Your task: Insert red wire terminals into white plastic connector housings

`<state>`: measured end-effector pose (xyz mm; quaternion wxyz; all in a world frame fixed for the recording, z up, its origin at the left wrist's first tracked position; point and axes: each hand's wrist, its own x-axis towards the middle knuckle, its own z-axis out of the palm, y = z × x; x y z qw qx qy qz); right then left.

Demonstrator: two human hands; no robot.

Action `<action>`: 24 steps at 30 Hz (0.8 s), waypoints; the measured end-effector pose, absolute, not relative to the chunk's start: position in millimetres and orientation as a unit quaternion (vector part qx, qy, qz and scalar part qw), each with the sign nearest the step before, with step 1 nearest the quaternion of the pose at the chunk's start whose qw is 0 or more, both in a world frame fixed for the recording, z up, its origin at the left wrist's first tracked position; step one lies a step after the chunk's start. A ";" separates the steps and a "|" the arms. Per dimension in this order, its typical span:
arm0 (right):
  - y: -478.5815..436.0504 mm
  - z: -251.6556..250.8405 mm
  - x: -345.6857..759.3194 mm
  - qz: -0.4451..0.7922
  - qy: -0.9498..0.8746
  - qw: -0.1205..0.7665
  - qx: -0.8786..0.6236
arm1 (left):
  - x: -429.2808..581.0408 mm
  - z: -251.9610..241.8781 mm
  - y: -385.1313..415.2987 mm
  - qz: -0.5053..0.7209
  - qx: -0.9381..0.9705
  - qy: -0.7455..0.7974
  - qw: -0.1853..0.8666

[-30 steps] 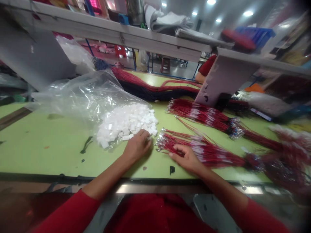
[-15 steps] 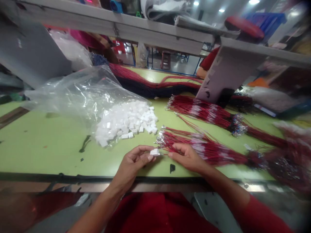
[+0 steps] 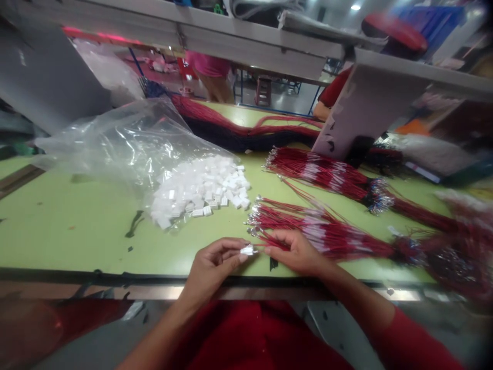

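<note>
Between thumb and fingers, my left hand pinches a small white connector housing near the table's front edge. Just to its right, my right hand is closed on a red wire whose metal-tipped end meets the housing; whether the tip sits inside it I cannot tell. A bundle of red wires with crimped ends lies right behind my right hand. Many loose white housings spill from a clear plastic bag behind my left hand.
A second red wire bundle lies further back on the green table. Long red and dark wires run along the rear. A grey upright panel stands at right under a shelf. Across the table a person's arm shows.
Both hands stay close together; the white housing appears slightly lower and turned a little. A person in pink beyond the table has shifted to the right.
</note>
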<state>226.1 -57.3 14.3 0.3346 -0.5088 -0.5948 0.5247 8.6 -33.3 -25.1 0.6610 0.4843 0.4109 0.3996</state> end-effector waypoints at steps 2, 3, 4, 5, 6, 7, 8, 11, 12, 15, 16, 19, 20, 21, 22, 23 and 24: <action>-60.3 10.1 224.9 0.517 -0.603 0.329 -0.511 | 13.1 -28.6 -38.3 0.406 0.490 0.406 0.656; -62.0 7.7 224.3 0.515 -0.604 0.323 -0.515 | 15.1 -29.7 -40.9 0.407 0.494 0.404 0.654; -63.5 5.1 223.7 0.516 -0.602 0.318 -0.520 | 16.4 -30.2 -43.0 0.405 0.501 0.402 0.651; -64.6 2.6 223.3 0.522 -0.598 0.312 -0.523 | 16.9 -30.0 -44.3 0.399 0.513 0.400 0.646; -65.1 0.1 223.2 0.528 -0.593 0.312 -0.522 | 16.5 -28.9 -44.5 0.390 0.533 0.397 0.638; -64.8 -2.2 223.4 0.526 -0.591 0.324 -0.518 | 15.2 -27.1 -43.1 0.379 0.562 0.390 0.623; -63.7 -4.1 224.0 0.507 -0.597 0.349 -0.514 | 13.3 -24.7 -39.7 0.368 0.599 0.382 0.600; -57.7 -7.0 226.8 0.444 -0.594 0.430 -0.516 | 6.8 -16.6 -15.9 0.361 0.716 0.369 0.470; -55.7 -7.4 227.7 0.450 -0.577 0.436 -0.524 | 5.6 -14.7 -3.9 0.367 0.745 0.376 0.411; -52.0 -8.4 229.5 0.513 -0.523 0.411 -0.543 | 7.5 -13.1 36.9 0.357 0.798 0.429 0.228; -51.6 -9.0 229.7 0.518 -0.517 0.409 -0.545 | 10.0 -13.7 49.1 0.330 0.811 0.448 0.178; -51.5 -10.3 229.7 0.500 -0.531 0.413 -0.546 | 19.3 -16.8 73.3 0.251 0.848 0.456 0.102; -51.6 -10.2 229.6 0.495 -0.535 0.414 -0.546 | 21.9 -17.9 76.6 0.237 0.856 0.450 0.095; -51.7 -9.8 229.5 0.492 -0.537 0.414 -0.546 | 23.8 -19.0 77.8 0.231 0.860 0.444 0.093; -51.8 -9.1 229.3 0.491 -0.538 0.414 -0.546 | 24.8 -20.0 77.3 0.230 0.863 0.440 0.093; -51.9 -8.0 229.0 0.490 -0.539 0.414 -0.545 | 24.7 -21.0 75.5 0.230 0.864 0.438 0.093; -52.1 -6.7 228.6 0.491 -0.539 0.414 -0.545 | 23.5 -21.8 72.7 0.230 0.865 0.437 0.093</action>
